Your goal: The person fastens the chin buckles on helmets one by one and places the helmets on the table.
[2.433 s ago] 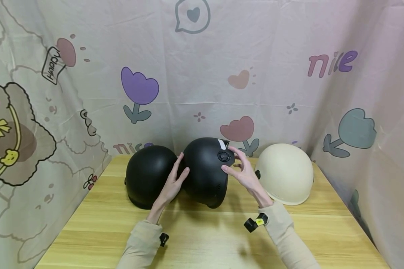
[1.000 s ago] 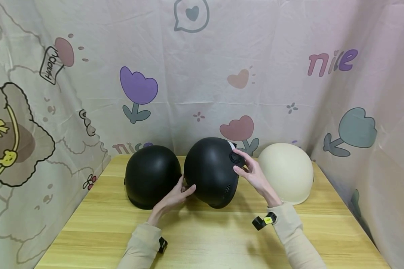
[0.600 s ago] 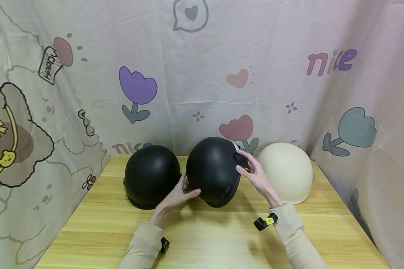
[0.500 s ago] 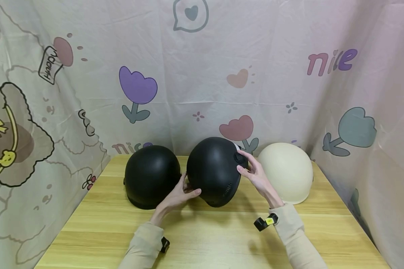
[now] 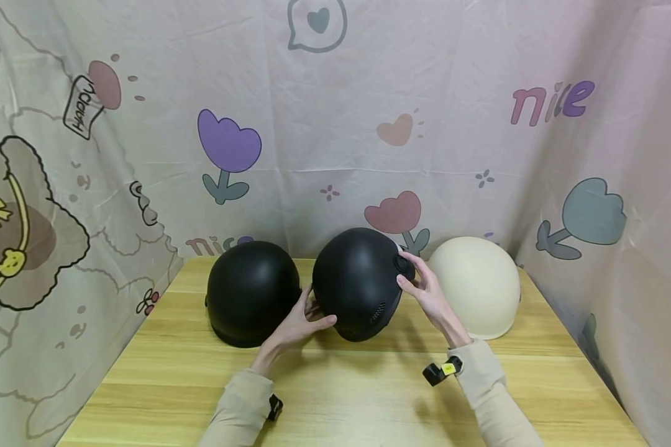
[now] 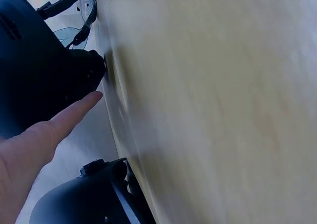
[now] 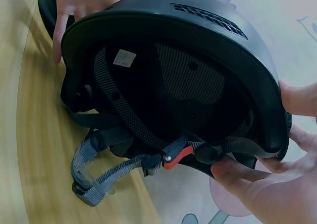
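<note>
A matte black helmet [image 5: 358, 285] is held tilted between both hands, its lower edge seemingly just off the table. My left hand [image 5: 296, 323] holds it at the lower left, thumb on the outer shell; the other fingertips are partly hidden. At the opposite side, my right hand [image 5: 427, 295] grips the rim beside a round black fitting. The right wrist view shows its thumb outside and fingers inside the rim. There, the dark padded interior faces the camera, and a grey chin strap [image 7: 104, 179] hangs down near a red buckle tab [image 7: 177, 157].
Another black helmet [image 5: 251, 292] rests close by on the left, near the left hand. A cream helmet [image 5: 475, 288] sits on the right, behind the right wrist. The wooden table [image 5: 346, 403] backs onto a printed cloth [image 5: 324, 112].
The held helmet has shifted right and turned, bringing its round fitting further to the right. My left hand has slid from its side down to the lower edge; my right hand moved right with it.
</note>
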Demonstrator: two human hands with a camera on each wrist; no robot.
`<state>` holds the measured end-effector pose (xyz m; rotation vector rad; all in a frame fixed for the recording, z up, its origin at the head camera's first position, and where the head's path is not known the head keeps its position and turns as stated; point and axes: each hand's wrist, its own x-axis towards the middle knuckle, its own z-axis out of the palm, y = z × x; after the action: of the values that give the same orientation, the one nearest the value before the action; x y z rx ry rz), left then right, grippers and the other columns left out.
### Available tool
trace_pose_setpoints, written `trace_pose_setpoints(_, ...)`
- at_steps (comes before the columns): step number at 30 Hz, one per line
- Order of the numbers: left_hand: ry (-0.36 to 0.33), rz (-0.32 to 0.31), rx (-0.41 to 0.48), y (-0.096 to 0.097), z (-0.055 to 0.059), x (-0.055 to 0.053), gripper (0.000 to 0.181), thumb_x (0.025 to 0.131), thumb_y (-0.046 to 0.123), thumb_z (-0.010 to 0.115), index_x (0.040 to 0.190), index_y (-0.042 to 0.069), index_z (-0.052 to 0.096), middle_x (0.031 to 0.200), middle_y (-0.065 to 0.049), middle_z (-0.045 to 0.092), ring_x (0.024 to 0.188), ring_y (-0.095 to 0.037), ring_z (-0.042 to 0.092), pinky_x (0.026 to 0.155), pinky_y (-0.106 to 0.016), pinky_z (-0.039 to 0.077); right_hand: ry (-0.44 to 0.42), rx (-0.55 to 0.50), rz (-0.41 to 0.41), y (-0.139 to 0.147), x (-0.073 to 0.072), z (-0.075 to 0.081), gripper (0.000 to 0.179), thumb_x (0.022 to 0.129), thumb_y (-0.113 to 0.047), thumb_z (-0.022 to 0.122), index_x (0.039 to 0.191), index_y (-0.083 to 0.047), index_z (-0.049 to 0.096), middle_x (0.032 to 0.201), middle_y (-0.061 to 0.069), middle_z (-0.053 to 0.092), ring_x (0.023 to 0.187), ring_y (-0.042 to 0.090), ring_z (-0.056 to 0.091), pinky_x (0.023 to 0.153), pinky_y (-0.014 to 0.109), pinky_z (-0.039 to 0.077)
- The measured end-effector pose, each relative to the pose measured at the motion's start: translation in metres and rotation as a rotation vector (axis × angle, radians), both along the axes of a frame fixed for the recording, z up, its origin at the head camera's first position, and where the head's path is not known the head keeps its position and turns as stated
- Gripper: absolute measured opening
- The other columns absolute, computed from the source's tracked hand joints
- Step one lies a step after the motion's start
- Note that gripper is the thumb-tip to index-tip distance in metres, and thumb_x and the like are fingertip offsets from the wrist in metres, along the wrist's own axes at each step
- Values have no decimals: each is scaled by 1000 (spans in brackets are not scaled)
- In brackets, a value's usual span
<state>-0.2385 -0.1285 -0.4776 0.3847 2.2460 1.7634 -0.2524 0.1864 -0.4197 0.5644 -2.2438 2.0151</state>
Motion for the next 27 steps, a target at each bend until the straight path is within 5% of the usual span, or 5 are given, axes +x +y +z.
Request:
trace_pose_setpoints(12, -9, -3, 24, -1, 1, 2, 109, 89, 34, 77, 164, 20, -1, 164, -22, 28, 149, -41, 35, 120, -60, 30, -31, -37, -3, 2, -1, -8, 57, 101, -5, 55, 153, -3, 33, 160, 16, 31, 138, 7, 36, 99, 15, 42)
trace_pose_setpoints(18, -13, 20, 42, -2, 0, 3, 107, 89, 32, 78, 164, 21, 1, 164, -21, 29, 150, -40, 33, 121, -60, 28, -119, -57, -42, 2, -1, -11, 54, 101, -7, 57, 149, -1, 31, 153, 16, 34, 125, 0, 44, 93, 13, 48)
trace_pose_setpoints(23, -6, 22, 45, -3, 0, 3, 106, 89, 33, 77, 164, 22, 2, 166, -21, 24, 153, -42, 25, 121, -61, 27, -169, -28, -35, 1, -1, -13, 60, 103, -13, 56, 155, -6, 25, 160, 18, 29, 136, 16, 41, 95, 17, 49)
trace_pose_setpoints(27, -38, -16, 86, -4, 1, 3, 105, 91, 32, 76, 163, 29, 0, 169, -18, 12, 153, -44, 23, 116, -62, 34, -194, -12, -12, 2, -3, -19, 71, 102, -17, 57, 160, -9, 17, 167, 18, 17, 151, 34, 26, 114, 43, 42)
